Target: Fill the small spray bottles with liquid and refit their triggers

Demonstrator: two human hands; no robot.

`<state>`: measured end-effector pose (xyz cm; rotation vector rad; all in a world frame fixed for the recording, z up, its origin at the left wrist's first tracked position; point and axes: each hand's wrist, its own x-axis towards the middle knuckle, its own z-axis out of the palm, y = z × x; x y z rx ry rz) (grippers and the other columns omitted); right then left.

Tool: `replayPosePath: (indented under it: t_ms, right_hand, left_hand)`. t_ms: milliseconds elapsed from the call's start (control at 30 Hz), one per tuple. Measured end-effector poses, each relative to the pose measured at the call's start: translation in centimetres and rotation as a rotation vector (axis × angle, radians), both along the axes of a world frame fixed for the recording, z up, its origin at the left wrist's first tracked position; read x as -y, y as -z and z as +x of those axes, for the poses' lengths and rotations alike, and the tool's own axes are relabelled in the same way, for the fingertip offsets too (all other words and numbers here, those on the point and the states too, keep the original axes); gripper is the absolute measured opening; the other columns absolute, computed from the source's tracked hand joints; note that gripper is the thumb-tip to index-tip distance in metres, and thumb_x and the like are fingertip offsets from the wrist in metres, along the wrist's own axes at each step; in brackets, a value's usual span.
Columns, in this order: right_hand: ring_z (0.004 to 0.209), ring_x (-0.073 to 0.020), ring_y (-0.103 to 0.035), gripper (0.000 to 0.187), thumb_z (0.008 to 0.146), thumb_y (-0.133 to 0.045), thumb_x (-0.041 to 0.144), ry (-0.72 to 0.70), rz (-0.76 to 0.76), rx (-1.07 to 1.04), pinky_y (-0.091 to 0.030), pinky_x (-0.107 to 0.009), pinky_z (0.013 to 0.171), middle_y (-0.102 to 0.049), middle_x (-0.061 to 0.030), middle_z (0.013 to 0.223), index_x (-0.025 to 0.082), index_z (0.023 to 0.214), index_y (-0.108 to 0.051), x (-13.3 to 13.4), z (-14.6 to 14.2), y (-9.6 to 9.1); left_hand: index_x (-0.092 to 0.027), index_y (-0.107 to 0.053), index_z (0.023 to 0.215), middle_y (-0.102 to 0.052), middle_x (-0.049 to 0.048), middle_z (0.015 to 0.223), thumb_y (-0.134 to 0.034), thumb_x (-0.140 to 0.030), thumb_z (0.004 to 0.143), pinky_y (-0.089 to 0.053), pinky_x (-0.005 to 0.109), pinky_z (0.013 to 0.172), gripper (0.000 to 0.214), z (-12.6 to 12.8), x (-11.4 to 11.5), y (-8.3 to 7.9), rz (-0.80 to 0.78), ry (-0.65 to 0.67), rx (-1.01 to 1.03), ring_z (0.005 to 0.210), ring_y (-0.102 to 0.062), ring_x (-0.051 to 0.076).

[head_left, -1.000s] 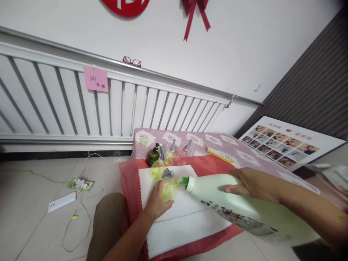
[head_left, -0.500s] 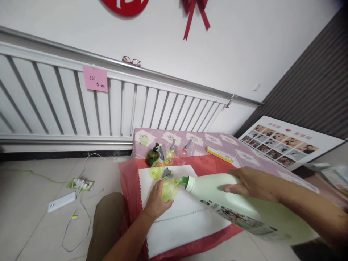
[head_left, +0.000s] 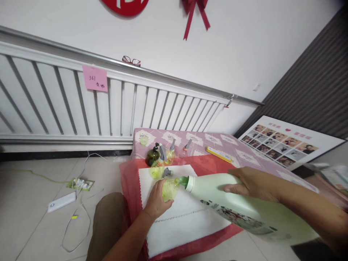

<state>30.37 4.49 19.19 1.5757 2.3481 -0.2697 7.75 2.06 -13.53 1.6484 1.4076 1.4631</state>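
Unmoved: small bottle [head_left: 170, 191] inside left grip [head_left: 157, 201]

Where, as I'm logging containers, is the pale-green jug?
At the head view's lower right, the pale-green jug is tilted in the right hand, its spout by the small yellow bottle in the left hand.

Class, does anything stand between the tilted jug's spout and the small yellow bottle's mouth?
Nothing visible does. The right hand holds the pale green jug, its spout right at the mouth of the small yellow bottle gripped by the left hand.
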Motion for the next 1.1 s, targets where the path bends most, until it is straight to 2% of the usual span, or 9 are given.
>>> replayPosePath:
  t_ms: [100,267,800,1100]
  right_hand:
    - [0.078,-0.0279,-0.067,0.044,0.081,-0.051,0.064,0.0,-0.052,0.006,-0.046,-0.034,0.065,-0.072,-0.011,0.088,0.02,0.084,-0.06,0.12,-0.11,-0.12]
    - [0.081,-0.0294,-0.067,0.045,0.081,-0.052,0.063,0.002,-0.049,0.0,-0.046,-0.034,0.065,-0.072,-0.0117,0.09,0.02,0.087,-0.061,0.28,-0.3,-0.29]
    - [0.078,-0.0278,-0.066,0.043,0.081,-0.052,0.063,0.007,-0.05,0.015,-0.045,-0.034,0.064,-0.071,-0.0096,0.087,0.021,0.083,-0.058,0.07,-0.02,-0.2]
    - [0.076,-0.0265,-0.065,0.042,0.082,-0.052,0.062,0.006,-0.051,0.007,-0.045,-0.035,0.065,-0.071,-0.0094,0.085,0.021,0.082,-0.058,0.0,-0.1,-0.12]
  left_hand:
    - [-0.022,-0.039,0.137,-0.05,0.0133,0.134,-0.073,-0.017,0.062,-0.037,0.054,0.112,0.082,0.01,-0.04,0.1,-0.002,0.001,0.007,0.129,-0.047,0.033]
    - [-0.023,-0.038,0.136,-0.05,0.0124,0.134,-0.074,-0.016,0.061,-0.036,0.054,0.113,0.083,0.03,-0.17,0.31,0.002,0.003,0.012,0.129,-0.046,0.033]
    - [-0.024,-0.038,0.137,-0.05,0.0121,0.135,-0.074,-0.017,0.062,-0.036,0.054,0.112,0.084,0.02,-0.09,0.21,0.007,-0.004,0.004,0.129,-0.046,0.033]
    - [-0.021,-0.037,0.137,-0.05,0.0134,0.134,-0.073,-0.018,0.063,-0.037,0.054,0.112,0.082,0.01,-0.02,0.04,0.0,-0.002,-0.003,0.129,-0.046,0.032]
